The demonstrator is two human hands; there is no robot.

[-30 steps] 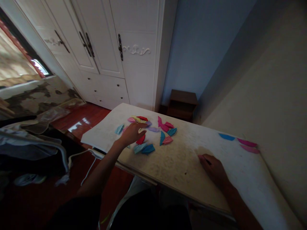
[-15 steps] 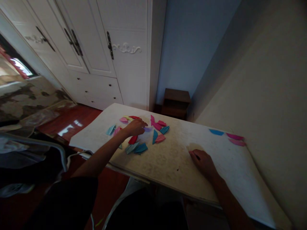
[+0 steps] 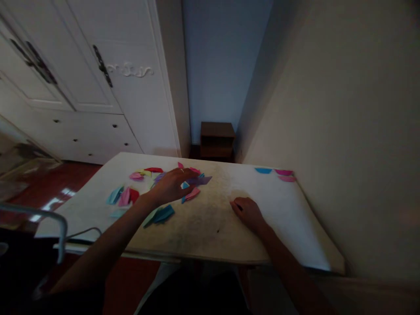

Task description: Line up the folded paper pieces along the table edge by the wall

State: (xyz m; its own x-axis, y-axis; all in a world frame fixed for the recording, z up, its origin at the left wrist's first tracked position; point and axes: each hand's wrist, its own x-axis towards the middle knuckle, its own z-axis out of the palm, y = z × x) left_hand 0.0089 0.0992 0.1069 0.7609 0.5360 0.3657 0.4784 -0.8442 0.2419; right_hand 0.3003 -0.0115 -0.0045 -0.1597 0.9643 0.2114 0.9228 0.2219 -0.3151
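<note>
My left hand (image 3: 173, 186) pinches a purple folded paper piece (image 3: 205, 180) above the table, a ring showing on one finger. Beneath and around it lie folded papers: a pink one (image 3: 192, 194), a teal one (image 3: 164, 213), a light blue one (image 3: 114, 195) and a red one (image 3: 154, 169). My right hand (image 3: 247, 211) rests on the bare middle of the table with its fingers curled in; whether anything is between them is hidden. A blue paper piece (image 3: 263, 170), a magenta one (image 3: 282, 172) and a pink one lie at the far right edge.
The pale table (image 3: 203, 236) meets a wall (image 3: 311, 109) on its right. Behind stand a white wardrobe (image 3: 131, 109) and a small brown cabinet (image 3: 217, 129). A metal rail (image 3: 62, 232) of some furniture is at the left.
My left hand has picked up the purple paper from the pile and carries it rightward. My right hand stays on the table, while the view has turned to the right.
</note>
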